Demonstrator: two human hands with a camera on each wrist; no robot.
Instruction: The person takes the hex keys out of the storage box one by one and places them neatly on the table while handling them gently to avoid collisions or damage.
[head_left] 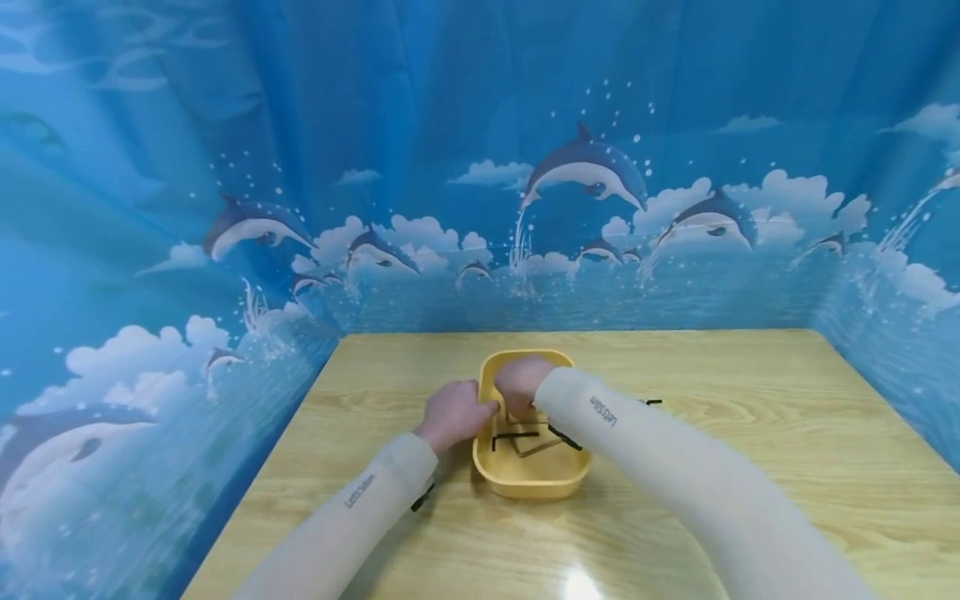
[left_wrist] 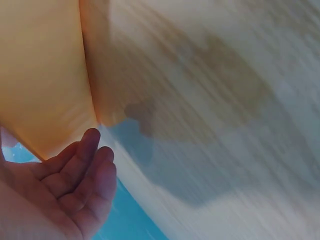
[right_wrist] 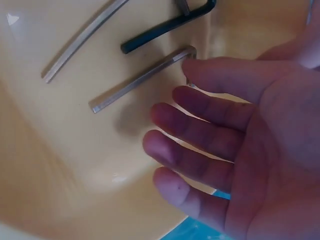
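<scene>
A yellow plastic bin (head_left: 532,490) stands on the table. At its left wall, my left hand (head_left: 453,414) grips the rim, thumb over the edge and fingers along the outside; the left wrist view shows those fingers (left_wrist: 82,175) against the outer wall. Inside the bin's far part, my right hand (head_left: 521,383) pinches the short leg of a silver hex key (right_wrist: 135,82) between thumb and index finger, the other fingers spread. Close by on the bin floor lie a black hex key (right_wrist: 160,35) and another silver hex key (right_wrist: 85,42).
Beyond the right sleeve, the end of a thin black piece (head_left: 654,402) shows on the wooden table (head_left: 750,417). A blue dolphin-print curtain (head_left: 450,167) borders the table at the back and sides. The right forearm hides part of the table.
</scene>
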